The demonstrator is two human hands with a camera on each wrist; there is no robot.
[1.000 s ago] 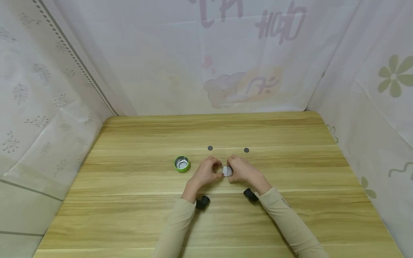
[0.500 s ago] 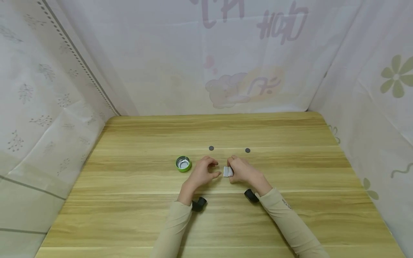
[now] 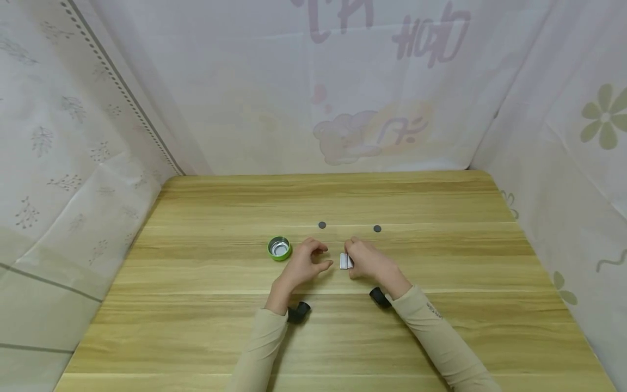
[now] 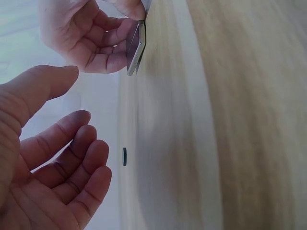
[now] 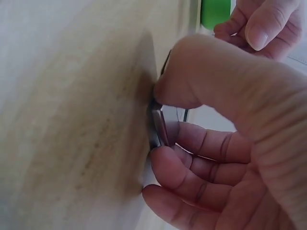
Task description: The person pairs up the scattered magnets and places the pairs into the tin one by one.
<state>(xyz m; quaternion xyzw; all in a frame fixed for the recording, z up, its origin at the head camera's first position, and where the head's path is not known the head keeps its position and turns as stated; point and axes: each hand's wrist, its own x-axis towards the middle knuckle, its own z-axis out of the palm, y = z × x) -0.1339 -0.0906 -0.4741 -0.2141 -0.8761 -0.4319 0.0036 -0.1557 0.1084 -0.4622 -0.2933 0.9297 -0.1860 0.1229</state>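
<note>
The right hand [image 3: 366,259] grasps a small silver piece [image 3: 344,261] at its right-hand part; thumb and fingers are curled about it, and the right wrist view shows the thumb and bent fingers in contact. The piece sits at the middle of the counter [image 3: 338,348], between the two hands. From above it reads as two pale panels divided by a seam, the right one partly covered by the fingers. Whether it lies wholly flat on the surface cannot be told.

The left hand [image 3: 301,265] is released. Its fingers are loosely bent, the thumb is held apart from them, and nothing is grasped. It is near the left edge of the silver piece, not touching it.

A round green container [image 3: 280,249] with a shiny metal interior stands upright to the left of the left hand, apart from it. Two small dark discs, a left disc [image 3: 321,225] and a right disc [image 3: 377,228], lie beyond the hands, well apart from each other.

A black device is located at each wrist, below beige sleeves [image 3: 258,345]. Printed pale cloth [image 3: 235,109] hangs behind the counter and along both sides.
</note>
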